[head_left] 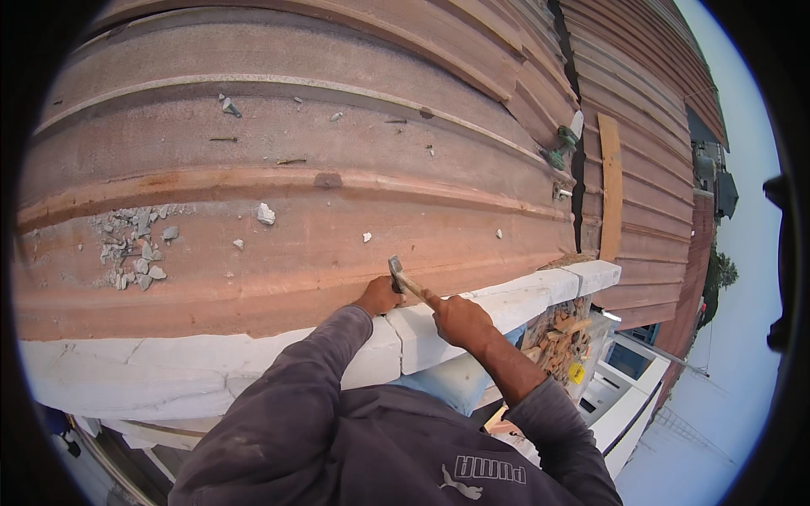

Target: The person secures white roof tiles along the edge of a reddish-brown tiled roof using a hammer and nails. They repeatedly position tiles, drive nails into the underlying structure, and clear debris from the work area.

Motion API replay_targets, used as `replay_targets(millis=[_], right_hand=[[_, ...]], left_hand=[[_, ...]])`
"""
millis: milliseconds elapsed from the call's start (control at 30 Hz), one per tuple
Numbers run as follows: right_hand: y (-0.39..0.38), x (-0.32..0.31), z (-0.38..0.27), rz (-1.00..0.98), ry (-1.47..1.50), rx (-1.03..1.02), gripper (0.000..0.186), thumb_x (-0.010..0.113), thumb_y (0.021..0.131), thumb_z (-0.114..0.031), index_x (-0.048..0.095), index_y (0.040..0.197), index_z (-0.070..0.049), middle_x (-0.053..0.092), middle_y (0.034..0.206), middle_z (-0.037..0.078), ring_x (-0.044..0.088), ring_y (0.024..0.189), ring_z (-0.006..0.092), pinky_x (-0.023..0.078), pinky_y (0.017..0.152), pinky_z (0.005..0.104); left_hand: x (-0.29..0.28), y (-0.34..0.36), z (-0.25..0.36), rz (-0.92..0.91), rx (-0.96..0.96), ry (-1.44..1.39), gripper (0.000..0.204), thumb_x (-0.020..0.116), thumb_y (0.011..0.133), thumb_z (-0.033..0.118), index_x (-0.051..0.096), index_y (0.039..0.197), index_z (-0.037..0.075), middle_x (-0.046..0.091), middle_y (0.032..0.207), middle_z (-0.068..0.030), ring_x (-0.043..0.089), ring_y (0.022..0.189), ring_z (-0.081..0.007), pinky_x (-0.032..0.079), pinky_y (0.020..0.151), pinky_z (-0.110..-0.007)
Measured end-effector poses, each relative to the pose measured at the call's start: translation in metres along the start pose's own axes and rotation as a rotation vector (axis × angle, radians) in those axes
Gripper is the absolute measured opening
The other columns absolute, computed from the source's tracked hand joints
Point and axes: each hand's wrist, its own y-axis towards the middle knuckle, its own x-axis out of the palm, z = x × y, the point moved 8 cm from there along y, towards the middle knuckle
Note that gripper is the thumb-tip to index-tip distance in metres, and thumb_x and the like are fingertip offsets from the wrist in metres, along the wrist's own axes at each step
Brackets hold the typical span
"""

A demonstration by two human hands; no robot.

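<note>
Right hand: the right hand [462,322] is closed around the handle of a hammer [411,286], the thumb lying along the wood.
Hammer: up and to the left of the right hand, its metal head just beside the left hand's fingers.
Left hand: the left hand [378,297] is to the left of the right one, low at the roof-side edge of the wall, fingers curled; whether it grips something I cannot tell, since the fingertips are hidden.
Wall: the white wall [527,294] runs beneath both hands, with a joint across its top just below them and cracks well to the left.
Step in hand: looks like hammer work at the wall's edge, the left hand steadying or feeling the spot.
Next move: any blow there calls for a firm right grip, with the left fingers kept out from under the head.
Roof: the reddish ribbed roof [439,223] spreads ahead of both hands.
Rubble: the grey rubble [139,253] lies well to the left of the left hand; a white chip [267,214] lies nearer.
Farther out: a green tool [557,157] and a wooden plank [609,190] lie ahead and to the right of the right hand.
</note>
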Motion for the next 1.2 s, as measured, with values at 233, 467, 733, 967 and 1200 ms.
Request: replay_targets(millis=[233,467,733,967,1200], right_hand=[[-0.007,-0.018,-0.002,0.396,0.126,-0.102,0.057,0.059,0.103,-0.015,0.053,0.160,-0.016,0.076,0.096,0.025,0.078,0.088,0.0442,0.063,0.078,0.0553],[0.000,-0.001,0.008,0.331,0.178,-0.101,0.059,0.065,0.102,-0.021,0.052,0.160,-0.014,0.075,0.099,0.029,0.076,0.092,0.0462,0.061,0.084,0.0571],[0.000,0.021,0.002,0.141,0.021,-0.082,0.054,0.058,0.104,-0.015,0.054,0.158,-0.013,0.074,0.101,0.030,0.076,0.093,0.0450,0.062,0.081,0.0563],[-0.014,0.011,-0.004,0.300,0.142,-0.101,0.052,0.060,0.104,-0.018,0.057,0.156,-0.013,0.075,0.104,0.028,0.077,0.096,0.0443,0.061,0.085,0.0561],[-0.011,0.000,-0.001,0.369,0.195,-0.070,0.048,0.060,0.102,-0.016,0.060,0.150,-0.010,0.076,0.113,0.026,0.077,0.103,0.0416,0.062,0.087,0.0545]], left_hand=[[-0.033,-0.041,-0.011,-0.179,-0.117,0.531,0.060,0.071,0.097,0.043,0.069,0.138,-0.001,0.072,0.135,-0.0255,0.069,0.127,-0.0401,0.053,0.109,-0.045],[-0.090,-0.151,-0.004,-0.467,-0.399,0.586,0.097,0.031,0.105,0.077,0.046,0.163,0.000,0.039,0.171,-0.0259,0.038,0.159,-0.0418,0.031,0.129,-0.051],[-0.150,-0.212,-0.011,-0.504,-0.629,0.686,0.099,0.029,0.105,0.078,0.024,0.173,0.006,0.023,0.180,-0.0184,0.026,0.165,-0.0358,0.024,0.134,-0.046],[-0.163,-0.235,-0.029,-0.411,-0.422,0.619,0.093,0.027,0.108,0.074,0.027,0.173,0.008,0.024,0.180,-0.0183,0.023,0.166,-0.0353,0.022,0.134,-0.048],[-0.165,-0.250,0.006,-0.383,-0.444,0.617,0.084,0.028,0.110,0.072,0.040,0.169,0.013,0.030,0.177,-0.0202,0.032,0.162,-0.0374,0.026,0.132,-0.047]])
